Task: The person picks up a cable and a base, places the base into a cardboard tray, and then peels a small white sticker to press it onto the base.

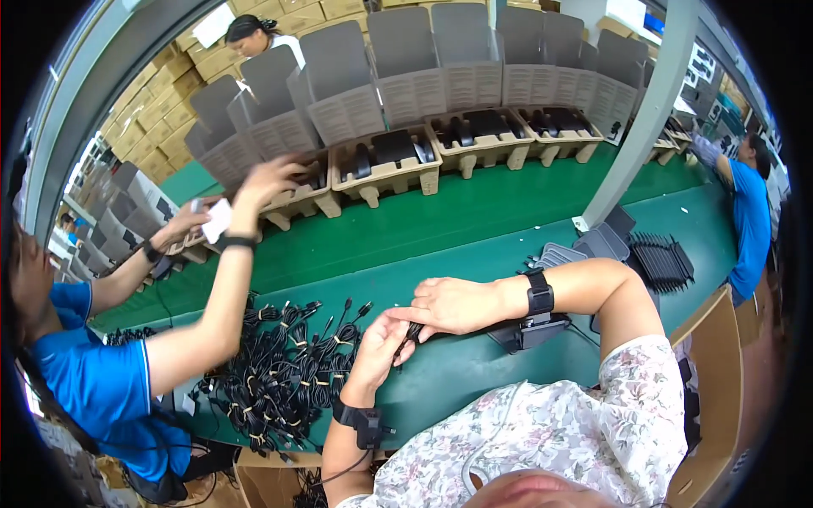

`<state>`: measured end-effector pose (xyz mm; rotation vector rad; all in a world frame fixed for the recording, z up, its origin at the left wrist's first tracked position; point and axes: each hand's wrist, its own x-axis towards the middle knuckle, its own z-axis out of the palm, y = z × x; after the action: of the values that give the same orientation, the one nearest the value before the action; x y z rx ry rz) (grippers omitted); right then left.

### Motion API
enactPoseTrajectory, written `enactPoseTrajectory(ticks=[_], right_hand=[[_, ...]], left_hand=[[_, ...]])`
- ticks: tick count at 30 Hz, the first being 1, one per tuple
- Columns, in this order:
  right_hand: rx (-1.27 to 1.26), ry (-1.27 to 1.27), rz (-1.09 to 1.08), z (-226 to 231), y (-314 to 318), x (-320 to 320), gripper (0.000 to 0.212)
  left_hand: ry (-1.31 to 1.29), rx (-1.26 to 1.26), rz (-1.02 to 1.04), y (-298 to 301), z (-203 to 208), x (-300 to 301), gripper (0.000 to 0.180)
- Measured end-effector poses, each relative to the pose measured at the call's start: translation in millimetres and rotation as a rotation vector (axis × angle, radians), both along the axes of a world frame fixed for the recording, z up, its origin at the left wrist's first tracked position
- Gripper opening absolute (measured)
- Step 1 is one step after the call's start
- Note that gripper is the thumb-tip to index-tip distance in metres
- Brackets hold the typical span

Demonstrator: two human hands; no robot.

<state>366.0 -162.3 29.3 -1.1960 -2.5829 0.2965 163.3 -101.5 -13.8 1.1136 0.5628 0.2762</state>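
Observation:
My left hand (381, 349) and my right hand (455, 305) meet over the green table (474, 364), both closed on a small black bundled cable (412, 332) held between them. Both wrists wear black bands. Just left of my hands lies a heap of black cables (284, 372) tied with pale bands.
A co-worker in a blue shirt (102, 381) on my left reaches toward the cardboard trays (385, 173) of black parts on the green conveyor, holding a white slip (216, 220). Grey pulp trays stand behind. Black finned parts (660, 258) lie right; another person in blue (749, 220) stands far right.

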Motion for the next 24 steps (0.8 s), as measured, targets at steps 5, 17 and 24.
enactPoseTrajectory(ticks=[5, 17, 24], right_hand=[[0.118, 0.152, -0.161, -1.6, 15.0, 18.7, 0.031], [0.258, -0.025, -0.872, 74.5, 191.2, 112.4, 0.030], [0.524, -0.579, -0.570, 39.2, 250.3, 111.7, 0.022]], left_hand=[[-0.187, 0.060, 0.187, -4.3, 3.2, 2.2, 0.020], [-0.068, 0.229, 0.277, -10.0, -31.2, 1.7, 0.029], [-0.019, 0.198, 0.246, -20.0, -32.9, 4.5, 0.030]])
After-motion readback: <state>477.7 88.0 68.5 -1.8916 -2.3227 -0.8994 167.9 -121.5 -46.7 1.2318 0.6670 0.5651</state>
